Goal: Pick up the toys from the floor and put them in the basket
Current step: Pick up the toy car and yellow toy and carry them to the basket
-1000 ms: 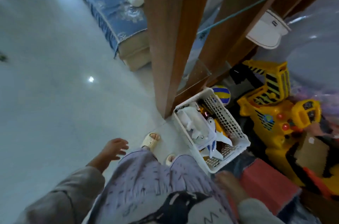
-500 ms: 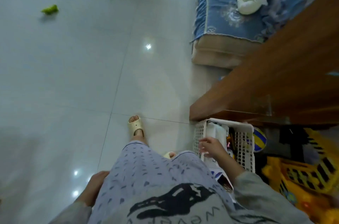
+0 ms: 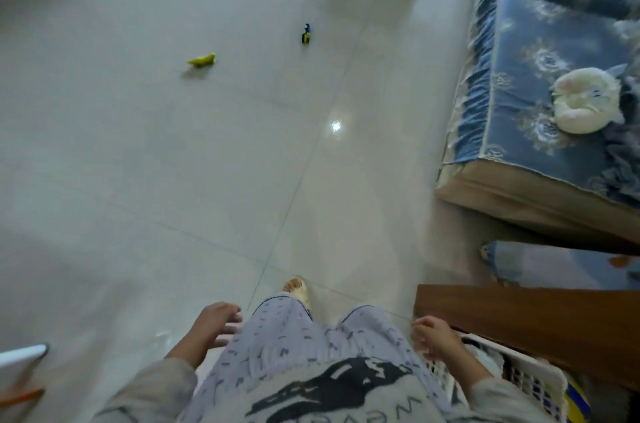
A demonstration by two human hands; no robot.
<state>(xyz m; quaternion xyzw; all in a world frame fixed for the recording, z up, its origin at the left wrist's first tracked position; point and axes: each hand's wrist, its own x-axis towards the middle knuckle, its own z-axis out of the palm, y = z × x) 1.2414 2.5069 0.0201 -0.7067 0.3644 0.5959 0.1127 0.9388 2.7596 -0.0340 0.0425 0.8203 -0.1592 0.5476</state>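
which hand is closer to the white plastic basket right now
Right. The right hand hangs just beside the rim of the white plastic lattice basket, fingers loosely curled. The left hand is on the far side of the person's legs, well away from it.

Two small toys lie out on the pale tiled floor, well apart from the basket: a yellow-green toy [image 3: 202, 60], long and low with a thin tail end pointing left, and beyond it to the right a little dark blue and yellow toy [image 3: 305, 34], too small to make out. The white lattice-sided plastic basket [image 3: 530, 377] sits on the floor against a wooden panel, with items inside that I can't identify.
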